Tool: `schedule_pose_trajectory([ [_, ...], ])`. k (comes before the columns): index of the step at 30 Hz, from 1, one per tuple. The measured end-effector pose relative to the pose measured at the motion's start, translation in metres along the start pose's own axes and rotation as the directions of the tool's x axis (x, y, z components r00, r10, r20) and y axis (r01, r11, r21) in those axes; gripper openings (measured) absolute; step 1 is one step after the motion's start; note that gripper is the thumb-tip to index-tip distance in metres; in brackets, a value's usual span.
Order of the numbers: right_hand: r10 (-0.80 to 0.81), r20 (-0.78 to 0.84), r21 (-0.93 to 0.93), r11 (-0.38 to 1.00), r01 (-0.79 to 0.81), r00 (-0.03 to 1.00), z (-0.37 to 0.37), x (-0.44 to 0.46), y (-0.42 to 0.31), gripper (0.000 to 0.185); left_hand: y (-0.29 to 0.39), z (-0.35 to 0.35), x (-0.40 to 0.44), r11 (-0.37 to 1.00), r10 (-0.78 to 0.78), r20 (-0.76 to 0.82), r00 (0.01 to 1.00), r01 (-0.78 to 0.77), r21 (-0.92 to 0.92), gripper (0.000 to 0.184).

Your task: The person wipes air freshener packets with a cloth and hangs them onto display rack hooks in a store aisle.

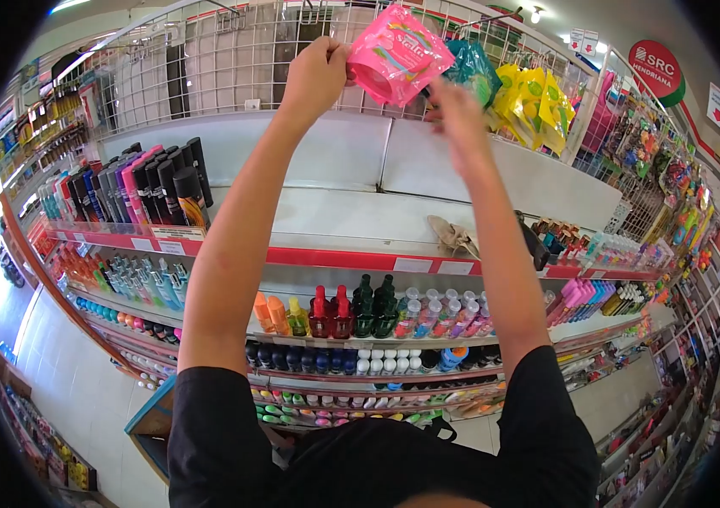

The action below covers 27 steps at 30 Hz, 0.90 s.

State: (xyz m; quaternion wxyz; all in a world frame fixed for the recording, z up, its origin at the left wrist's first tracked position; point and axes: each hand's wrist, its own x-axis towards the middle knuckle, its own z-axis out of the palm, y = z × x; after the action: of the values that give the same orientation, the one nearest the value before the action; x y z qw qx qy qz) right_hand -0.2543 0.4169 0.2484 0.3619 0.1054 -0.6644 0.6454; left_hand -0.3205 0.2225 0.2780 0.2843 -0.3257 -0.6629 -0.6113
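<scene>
Up high, against a white wire grid (199, 63), my left hand (319, 78) grips the left edge of a pink plastic packet (398, 52), thumb and fingers closed on it. The packet is shiny, with printed lettering on its front. My right hand (459, 114) is raised at the packet's lower right corner, blurred by motion. Whether its fingers touch the packet or hold anything I cannot tell. Just behind the right hand hang teal packets (477, 72), with yellow packets (536, 102) to their right on the grid.
Below runs a white shelf (335, 216) with dark spray cans (178, 178) at left and a crumpled beige item (453, 235). Lower shelves carry coloured bottles (362, 309) and roll-ons (309, 357). A blue-edged bin (150, 432) stands by the lower left.
</scene>
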Motion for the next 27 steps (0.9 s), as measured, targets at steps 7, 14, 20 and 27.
schedule_pose_trajectory([
  [7, 0.085, 0.287, 0.189, 0.971, -0.144, 0.954, 0.008, -0.010, 0.016, 0.014, 0.002, -0.002, 0.000, 0.974, -0.006, 0.083, 0.997, -0.013, 0.228, 0.035],
  [14, 0.126, 0.344, 0.151, 0.971, -0.187, 0.931, -0.001, -0.003, 0.021, 0.013, -0.007, -0.007, 0.004, 0.964, 0.067, 0.010, 0.998, -0.067, 0.257, 0.032],
  [20, 0.217, 0.375, 0.124, 0.952, -0.281, 0.901, -0.001, -0.013, 0.011, 0.015, -0.009, -0.009, -0.008, 0.998, -0.009, 0.029, 1.000, 0.007, 0.061, 0.029],
  [27, 0.312, 0.562, -0.131, 0.948, -0.290, 0.766, -0.033, -0.110, 0.005, 0.022, -0.025, -0.046, -0.089, 0.988, -0.071, 0.170, 0.983, 0.046, 0.149, 0.027],
])
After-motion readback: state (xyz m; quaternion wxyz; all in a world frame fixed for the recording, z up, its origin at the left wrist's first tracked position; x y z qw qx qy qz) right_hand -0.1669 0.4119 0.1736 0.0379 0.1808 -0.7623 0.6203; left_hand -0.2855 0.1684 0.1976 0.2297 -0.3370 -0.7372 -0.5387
